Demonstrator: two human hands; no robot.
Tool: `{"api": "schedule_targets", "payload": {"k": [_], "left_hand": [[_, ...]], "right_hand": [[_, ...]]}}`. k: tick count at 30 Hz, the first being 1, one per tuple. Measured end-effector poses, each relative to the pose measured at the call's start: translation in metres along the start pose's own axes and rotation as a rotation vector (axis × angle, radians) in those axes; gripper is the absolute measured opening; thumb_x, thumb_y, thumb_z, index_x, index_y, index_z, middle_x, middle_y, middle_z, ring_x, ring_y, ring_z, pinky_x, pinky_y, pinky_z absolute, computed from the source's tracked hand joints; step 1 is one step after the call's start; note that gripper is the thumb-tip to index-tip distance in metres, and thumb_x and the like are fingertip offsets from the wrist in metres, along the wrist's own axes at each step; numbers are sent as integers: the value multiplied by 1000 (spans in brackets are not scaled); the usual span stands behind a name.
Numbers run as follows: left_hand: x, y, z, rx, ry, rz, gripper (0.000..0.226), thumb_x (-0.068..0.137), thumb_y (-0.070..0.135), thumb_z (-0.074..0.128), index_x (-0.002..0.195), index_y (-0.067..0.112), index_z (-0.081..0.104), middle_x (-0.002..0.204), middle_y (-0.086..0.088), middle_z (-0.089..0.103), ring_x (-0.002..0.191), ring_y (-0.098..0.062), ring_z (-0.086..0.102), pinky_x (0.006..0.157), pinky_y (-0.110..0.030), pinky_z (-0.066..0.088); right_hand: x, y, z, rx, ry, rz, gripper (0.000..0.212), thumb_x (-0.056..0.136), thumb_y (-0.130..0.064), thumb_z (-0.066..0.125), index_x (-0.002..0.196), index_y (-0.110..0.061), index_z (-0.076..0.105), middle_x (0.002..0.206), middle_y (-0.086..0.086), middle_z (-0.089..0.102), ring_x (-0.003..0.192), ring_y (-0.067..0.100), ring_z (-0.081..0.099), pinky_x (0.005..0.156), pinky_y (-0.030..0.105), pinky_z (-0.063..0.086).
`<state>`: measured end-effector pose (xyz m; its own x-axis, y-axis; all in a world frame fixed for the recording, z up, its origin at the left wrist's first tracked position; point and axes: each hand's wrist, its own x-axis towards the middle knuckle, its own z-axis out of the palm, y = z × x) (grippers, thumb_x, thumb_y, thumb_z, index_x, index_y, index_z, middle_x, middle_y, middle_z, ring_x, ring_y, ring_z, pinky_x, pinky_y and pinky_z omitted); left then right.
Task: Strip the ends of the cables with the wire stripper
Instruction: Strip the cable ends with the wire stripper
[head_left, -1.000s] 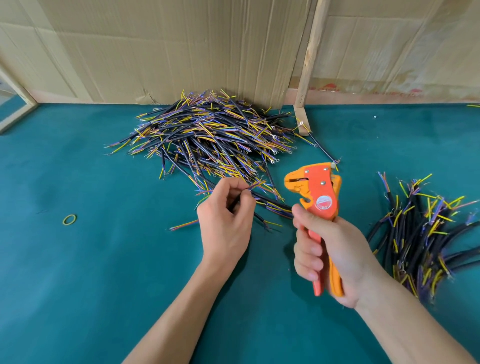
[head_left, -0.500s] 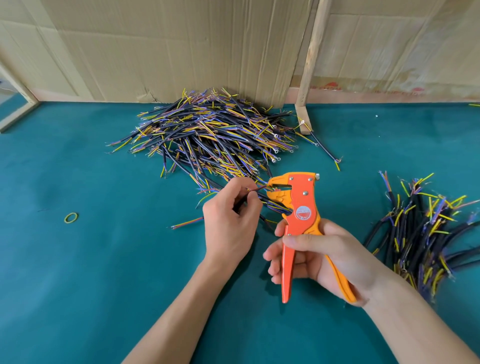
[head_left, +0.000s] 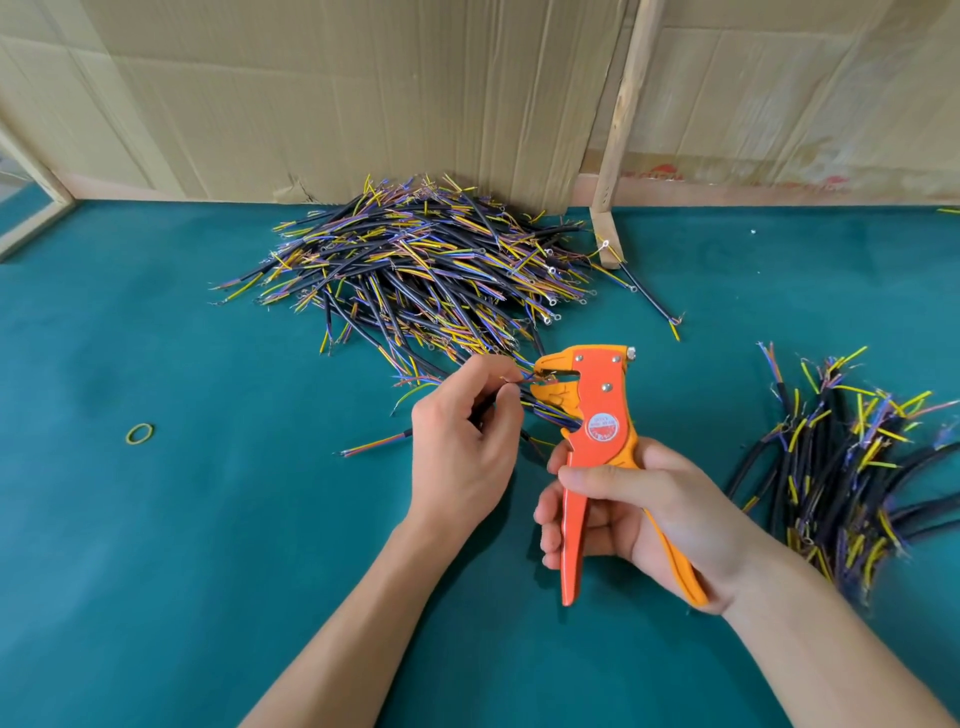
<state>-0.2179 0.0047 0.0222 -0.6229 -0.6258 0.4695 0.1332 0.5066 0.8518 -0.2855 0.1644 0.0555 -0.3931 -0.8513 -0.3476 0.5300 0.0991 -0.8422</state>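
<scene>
My right hand (head_left: 639, 512) grips the two handles of an orange wire stripper (head_left: 597, 410), held upright with its jaws pointing left. My left hand (head_left: 462, 441) pinches a thin black cable (head_left: 511, 380) between thumb and fingers. The cable's coloured wire ends sit inside the stripper's jaws. Most of the held cable is hidden by my left hand. A big pile of black cables (head_left: 415, 270) with yellow, blue and purple ends lies behind, against the cardboard wall. A second heap of cables (head_left: 841, 457) lies to the right of the stripper.
The table top is green felt (head_left: 182, 545). A small yellow-green rubber band (head_left: 140, 433) lies at the left. A single cable (head_left: 374, 444) lies just left of my left hand. A wooden post (head_left: 618, 130) and cardboard sheets close off the back.
My right hand turned the stripper so its jaws face left and brought it to my left hand. The cable's end went into the jaws. The handles have spread apart.
</scene>
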Motion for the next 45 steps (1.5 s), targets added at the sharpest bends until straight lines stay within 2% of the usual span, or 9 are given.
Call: {"api": "schedule_targets", "payload": {"k": [9, 12, 15, 20, 34, 39, 43, 45], "left_hand": [[0, 1, 2, 16, 24, -34, 14, 87, 3, 58, 87, 15, 64, 65, -1, 56, 59, -25, 47, 57, -33, 42], [0, 1, 2, 17, 34, -44, 15, 86, 1, 60, 87, 15, 66, 66, 1, 59, 60, -24, 49, 59, -32, 43], [0, 2, 2, 15, 38, -50, 13, 85, 3, 60, 87, 15, 66, 67, 1, 60, 60, -24, 50, 60, -32, 44], [0, 2, 2, 2, 42, -62, 14, 86, 3, 60, 87, 16, 66, 68, 1, 60, 60, -25, 50, 59, -35, 45], [-1, 2, 2, -10, 38, -65, 15, 86, 2, 60, 88, 16, 66, 70, 0, 61, 61, -27, 50, 59, -37, 45], [-1, 2, 1, -8, 26, -62, 14, 87, 3, 61, 87, 16, 66, 70, 1, 62, 61, -28, 51, 59, -37, 45], [-1, 2, 2, 1, 10, -47, 12, 86, 3, 61, 84, 14, 66, 71, 0, 62, 60, -30, 52, 58, -40, 46], [-1, 2, 3, 5, 4, -45, 12, 86, 4, 61, 84, 15, 66, 71, 0, 62, 60, -30, 52, 58, -40, 46]], "right_hand": [[1, 1, -1, -25, -25, -5, 25, 79, -18, 81, 96, -5, 67, 86, 33, 63, 71, 42, 64, 70, 51, 58], [2, 1, 0, -25, 1, -8, 21, 84, -19, 77, 92, -5, 63, 81, 30, 60, 66, 40, 61, 65, 49, 57], [3, 1, 2, -21, 41, -7, 26, 84, -24, 75, 89, -4, 60, 76, 27, 59, 60, 38, 59, 60, 45, 57], [3, 0, 4, -21, 38, -8, 20, 85, -27, 74, 80, -9, 65, 72, 24, 58, 57, 35, 57, 57, 44, 56], [4, 1, 4, -18, 35, -17, 24, 85, -28, 75, 77, -10, 62, 67, 20, 53, 52, 32, 52, 54, 41, 53], [4, 2, 5, -10, 73, -5, 27, 85, -28, 78, 72, -12, 61, 63, 17, 49, 49, 29, 47, 50, 38, 48], [4, 3, 7, 4, 183, -21, 31, 78, -33, 77, 73, -13, 54, 55, 11, 39, 39, 23, 35, 42, 29, 37], [4, 2, 9, 14, 175, -27, 30, 77, -31, 80, 71, -14, 56, 55, 12, 41, 39, 23, 37, 41, 30, 38]]}}
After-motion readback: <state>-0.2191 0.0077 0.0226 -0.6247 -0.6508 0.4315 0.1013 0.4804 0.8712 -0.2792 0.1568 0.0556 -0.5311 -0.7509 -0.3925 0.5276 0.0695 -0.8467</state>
